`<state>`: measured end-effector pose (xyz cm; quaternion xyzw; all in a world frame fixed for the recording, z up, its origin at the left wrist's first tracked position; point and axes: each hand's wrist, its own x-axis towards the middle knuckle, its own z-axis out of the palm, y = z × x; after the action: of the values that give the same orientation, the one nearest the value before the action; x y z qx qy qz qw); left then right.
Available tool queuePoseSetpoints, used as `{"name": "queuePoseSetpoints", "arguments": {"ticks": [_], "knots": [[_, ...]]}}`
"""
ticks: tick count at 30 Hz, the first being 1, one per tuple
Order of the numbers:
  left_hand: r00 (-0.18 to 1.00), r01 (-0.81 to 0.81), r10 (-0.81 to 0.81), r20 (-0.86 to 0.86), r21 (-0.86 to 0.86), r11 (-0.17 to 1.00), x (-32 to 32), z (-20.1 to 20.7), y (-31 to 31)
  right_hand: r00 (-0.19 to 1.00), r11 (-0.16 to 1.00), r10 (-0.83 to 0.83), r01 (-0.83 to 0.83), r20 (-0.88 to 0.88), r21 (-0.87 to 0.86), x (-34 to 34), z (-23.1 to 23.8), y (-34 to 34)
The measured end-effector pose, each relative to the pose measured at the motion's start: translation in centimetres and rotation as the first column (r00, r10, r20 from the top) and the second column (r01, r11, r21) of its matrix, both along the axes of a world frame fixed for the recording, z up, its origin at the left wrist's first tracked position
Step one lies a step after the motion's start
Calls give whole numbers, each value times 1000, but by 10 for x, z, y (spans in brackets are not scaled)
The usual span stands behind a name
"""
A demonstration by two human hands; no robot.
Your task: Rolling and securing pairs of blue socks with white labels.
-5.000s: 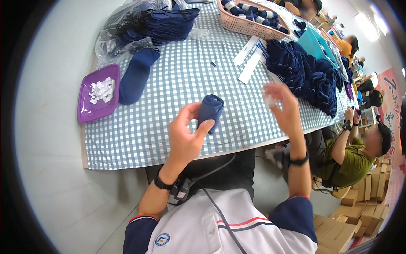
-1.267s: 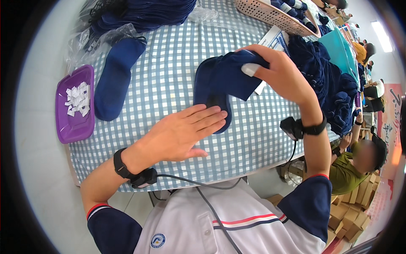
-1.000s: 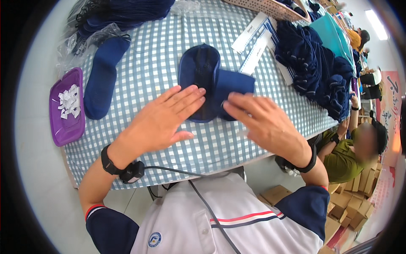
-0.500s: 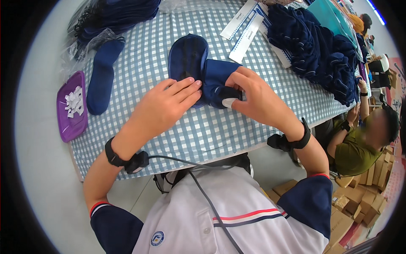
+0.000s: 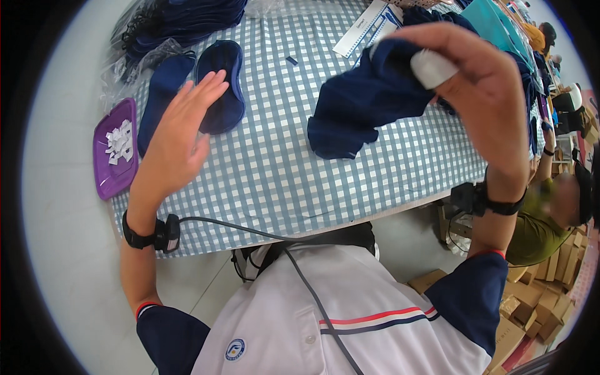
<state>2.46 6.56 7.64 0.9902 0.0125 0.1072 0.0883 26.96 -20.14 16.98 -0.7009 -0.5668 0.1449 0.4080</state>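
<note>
My right hand (image 5: 481, 87), a white cover on its thumb, is raised over the right half of the table. A limp navy sock (image 5: 369, 103) hangs from its grip towards the left. Stretched out and spread, the fingers of my left hand (image 5: 178, 134) hold nothing. Their tips overlap a navy eye mask (image 5: 222, 100) lying flat on the cloth; whether they touch it I cannot tell. Beside that mask, partly behind my left hand, lies another navy mask-like piece (image 5: 164, 94).
The table has a checked cloth (image 5: 269, 169). A purple tray (image 5: 100, 162) of white paper bits stands left, near a navy stack (image 5: 181, 25). A small dark strip (image 5: 292, 60), white-and-blue packets (image 5: 362, 28) and a teal bin (image 5: 494, 28) lie farther back. Another person (image 5: 544, 231) sits right.
My right hand has lifted the sock up and to the right. The eye mask now lies farther left, beside the other navy piece; my left hand has moved left and its fingers have spread.
</note>
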Motion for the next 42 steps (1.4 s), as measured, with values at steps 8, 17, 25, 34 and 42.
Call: {"name": "queuePoseSetpoints", "arguments": {"ticks": [8, 17, 25, 34, 42], "knots": [[942, 252, 63, 330, -818, 517, 42, 5, -70, 941, 978, 183, -146, -285, 147, -20, 38, 46], [999, 37, 29, 35, -996, -76, 25, 0, -97, 883, 987, 156, -122, -444, 105, 17, 8, 81], [908, -416, -146, -392, -883, -219, -31, -4, -78, 994, 988, 2, 15, 107, -152, 36, -124, 131], [998, -48, 62, 15, -452, 891, -48, -23, -75, 977, 875, 199, -142, 78, -463, 18, -125, 146], [968, 61, -144, -205, -365, 929, 2, -17, -60, 919, 999, 53, -45, 390, -29, 32, -136, 133]]}}
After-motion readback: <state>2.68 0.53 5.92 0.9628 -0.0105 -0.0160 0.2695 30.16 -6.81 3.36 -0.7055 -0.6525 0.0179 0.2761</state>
